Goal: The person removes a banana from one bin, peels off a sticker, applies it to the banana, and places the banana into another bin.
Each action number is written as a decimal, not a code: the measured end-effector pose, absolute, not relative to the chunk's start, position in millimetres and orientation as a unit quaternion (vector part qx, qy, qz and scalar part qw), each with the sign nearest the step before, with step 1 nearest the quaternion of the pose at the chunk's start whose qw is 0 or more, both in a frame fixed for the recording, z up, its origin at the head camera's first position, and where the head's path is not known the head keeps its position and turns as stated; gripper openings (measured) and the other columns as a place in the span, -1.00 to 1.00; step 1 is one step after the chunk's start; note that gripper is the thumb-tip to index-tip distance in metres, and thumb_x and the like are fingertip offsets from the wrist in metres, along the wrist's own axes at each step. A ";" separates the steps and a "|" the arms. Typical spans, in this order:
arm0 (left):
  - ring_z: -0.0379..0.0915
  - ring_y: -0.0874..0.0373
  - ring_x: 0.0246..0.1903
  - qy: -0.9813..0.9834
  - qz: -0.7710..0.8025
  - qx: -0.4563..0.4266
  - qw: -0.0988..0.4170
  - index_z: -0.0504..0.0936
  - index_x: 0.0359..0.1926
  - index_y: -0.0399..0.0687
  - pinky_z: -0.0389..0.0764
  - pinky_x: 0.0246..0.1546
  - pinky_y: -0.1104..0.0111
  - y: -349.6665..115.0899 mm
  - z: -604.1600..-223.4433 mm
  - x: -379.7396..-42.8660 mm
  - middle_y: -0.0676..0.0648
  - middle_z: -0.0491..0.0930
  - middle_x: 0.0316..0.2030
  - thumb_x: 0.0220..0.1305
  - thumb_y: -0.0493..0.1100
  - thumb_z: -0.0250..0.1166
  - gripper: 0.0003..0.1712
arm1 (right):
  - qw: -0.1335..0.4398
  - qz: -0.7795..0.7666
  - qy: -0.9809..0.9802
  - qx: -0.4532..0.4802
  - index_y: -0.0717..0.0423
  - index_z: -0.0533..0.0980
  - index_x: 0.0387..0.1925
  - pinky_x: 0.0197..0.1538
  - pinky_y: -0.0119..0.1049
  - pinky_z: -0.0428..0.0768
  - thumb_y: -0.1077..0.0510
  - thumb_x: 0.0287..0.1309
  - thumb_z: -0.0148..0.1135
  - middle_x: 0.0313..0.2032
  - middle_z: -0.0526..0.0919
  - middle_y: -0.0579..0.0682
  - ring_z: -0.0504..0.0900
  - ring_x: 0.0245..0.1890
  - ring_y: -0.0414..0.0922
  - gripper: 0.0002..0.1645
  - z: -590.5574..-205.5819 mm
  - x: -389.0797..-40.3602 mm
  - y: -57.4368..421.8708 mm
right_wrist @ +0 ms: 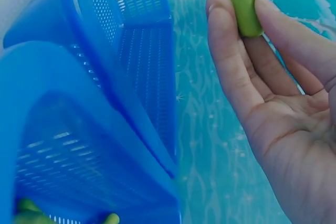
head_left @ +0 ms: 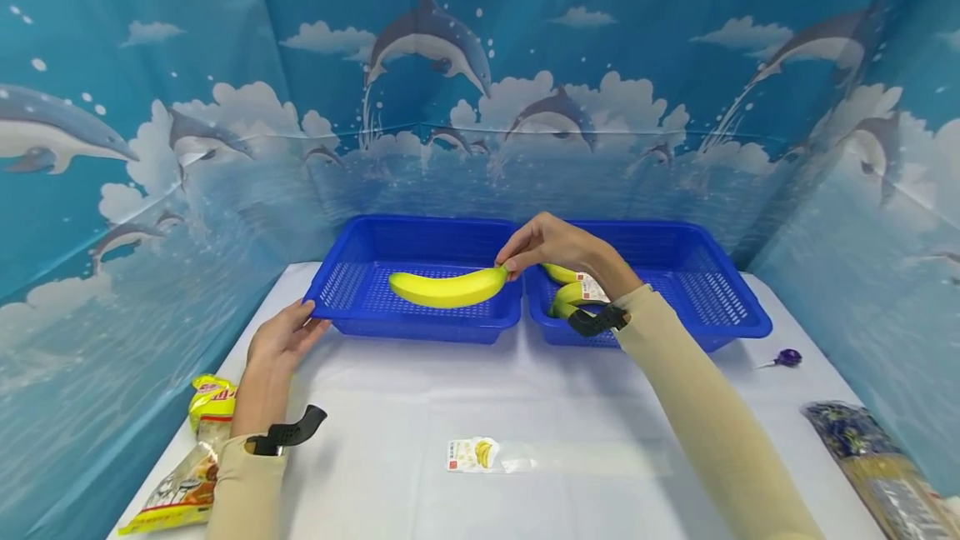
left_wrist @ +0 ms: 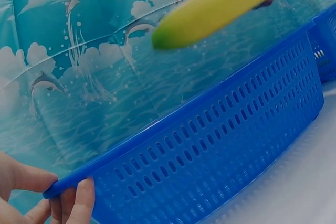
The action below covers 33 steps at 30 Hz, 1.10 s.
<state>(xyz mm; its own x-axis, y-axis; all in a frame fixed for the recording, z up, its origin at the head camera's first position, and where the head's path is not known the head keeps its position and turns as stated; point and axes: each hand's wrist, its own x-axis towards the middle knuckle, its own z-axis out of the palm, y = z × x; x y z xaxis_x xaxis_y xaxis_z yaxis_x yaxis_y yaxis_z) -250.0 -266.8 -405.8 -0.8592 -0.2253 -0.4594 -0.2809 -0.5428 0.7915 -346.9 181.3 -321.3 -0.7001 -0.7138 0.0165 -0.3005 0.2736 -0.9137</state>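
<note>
A yellow banana (head_left: 448,288) hangs level above the left blue basket (head_left: 420,328), its stem pinched between thumb and fingers of my right hand (head_left: 551,242). In the right wrist view the green stem (right_wrist: 244,11) shows between the fingertips. My left hand (head_left: 281,336) grips the front left corner of the left basket's rim, thumb on top and fingers below, as the left wrist view of that hand (left_wrist: 39,192) shows. More bananas (head_left: 573,294) lie in the right blue basket (head_left: 723,330), one with a white label; my right forearm partly covers them.
A banana-picture card (head_left: 472,455) lies on the white table under a clear strip. Yellow snack packaging (head_left: 183,473) sits at the left, a purple lollipop (head_left: 787,357) and a bagged item (head_left: 885,473) at the right. A dolphin-print curtain (head_left: 465,173) encloses the table's back and sides.
</note>
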 end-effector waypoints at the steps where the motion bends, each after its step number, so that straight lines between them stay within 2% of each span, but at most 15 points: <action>1: 0.54 0.17 0.14 0.481 0.836 -0.264 0.018 0.22 0.69 0.00 0.70 0.18 0.33 -267.1 -406.9 -250.4 -0.01 0.46 0.22 0.55 -0.21 0.33 -0.19 | 0.203 -0.502 0.773 -0.331 0.39 0.73 0.05 0.12 0.17 0.75 0.39 0.42 0.36 -0.07 0.84 0.20 0.84 -0.15 0.07 -0.76 -321.1 -343.8 183.7; 4: 0.52 0.17 0.17 0.472 0.841 -0.263 0.021 0.21 0.69 0.02 0.68 0.21 0.33 -267.3 -409.5 -253.3 0.00 0.45 0.23 0.55 -0.22 0.33 -0.18 | 0.204 -0.496 0.773 -0.338 0.38 0.74 0.03 0.11 0.21 0.74 0.38 0.41 0.37 -0.07 0.84 0.21 0.84 -0.15 0.09 -0.77 -322.6 -336.3 190.5; 10: 0.50 0.14 0.25 0.432 0.859 -0.275 0.018 0.26 0.67 0.04 0.70 0.18 0.31 -267.8 -411.5 -258.4 -0.01 0.48 0.28 0.52 -0.30 0.32 -0.20 | 0.214 -0.495 0.765 -0.353 0.39 0.74 0.02 0.06 0.04 0.80 0.38 0.40 0.38 -0.05 0.83 0.22 0.84 -0.16 0.08 -0.78 -328.2 -321.2 202.9; 16: 0.61 0.16 0.13 0.419 0.863 -0.282 0.018 0.30 0.65 0.05 0.77 0.09 0.28 -268.8 -412.5 -260.5 -0.02 0.60 0.06 0.49 -0.32 0.34 -0.19 | 0.219 -0.491 0.756 -0.373 0.41 0.74 0.00 0.01 0.01 0.82 0.34 0.37 0.43 -0.06 0.83 0.23 0.83 -0.15 0.18 -0.76 -337.2 -306.6 218.6; 20: 0.65 0.17 0.00 0.419 0.867 -0.270 0.023 0.28 0.65 0.02 0.79 0.04 0.29 -269.4 -412.5 -260.2 -0.02 0.62 -0.04 0.50 -0.34 0.32 -0.20 | 0.225 -0.495 0.747 -0.382 0.42 0.74 0.00 0.01 0.05 0.82 0.31 0.37 0.44 -0.08 0.84 0.23 0.84 -0.16 0.14 -0.74 -346.2 -300.0 230.4; 24: 0.63 0.16 0.03 0.424 0.865 -0.268 0.023 0.28 0.65 0.02 0.79 0.04 0.29 -268.5 -413.9 -259.3 -0.02 0.58 0.06 0.51 -0.33 0.31 -0.22 | 0.232 -0.505 0.736 -0.387 0.48 0.72 0.00 0.02 0.07 0.81 0.33 0.38 0.43 -0.10 0.83 0.26 0.85 -0.18 0.05 -0.74 -351.7 -293.3 240.1; 29: 0.63 0.17 0.05 0.428 0.862 -0.270 0.018 0.29 0.65 0.03 0.78 0.05 0.29 -269.6 -413.3 -257.8 -0.02 0.60 0.05 0.50 -0.30 0.34 -0.20 | 0.240 -0.518 0.716 -0.401 0.53 0.70 -0.02 0.01 0.03 0.82 0.36 0.37 0.42 -0.10 0.84 0.21 0.86 -0.17 0.03 -0.74 -358.6 -286.9 248.7; 33: 0.56 0.14 0.18 0.431 0.860 -0.275 0.012 0.30 0.65 0.05 0.76 0.09 0.28 -271.1 -413.3 -257.8 -0.01 0.54 0.19 0.48 -0.28 0.38 -0.19 | 0.244 -0.523 0.700 -0.420 0.58 0.67 -0.02 -0.01 0.02 0.82 0.42 0.36 0.39 -0.09 0.83 0.17 0.86 -0.17 0.01 -0.76 -365.1 -282.7 253.9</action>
<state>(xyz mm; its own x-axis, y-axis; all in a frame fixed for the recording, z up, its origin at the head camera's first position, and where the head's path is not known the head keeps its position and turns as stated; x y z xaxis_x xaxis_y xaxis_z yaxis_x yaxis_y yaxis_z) -257.8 -271.1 -413.3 -0.8487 -0.2157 -0.4829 -0.2575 -0.6290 0.7335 -282.7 253.9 -365.1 -0.5287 -0.8432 0.0976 -0.3323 0.0998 -0.9379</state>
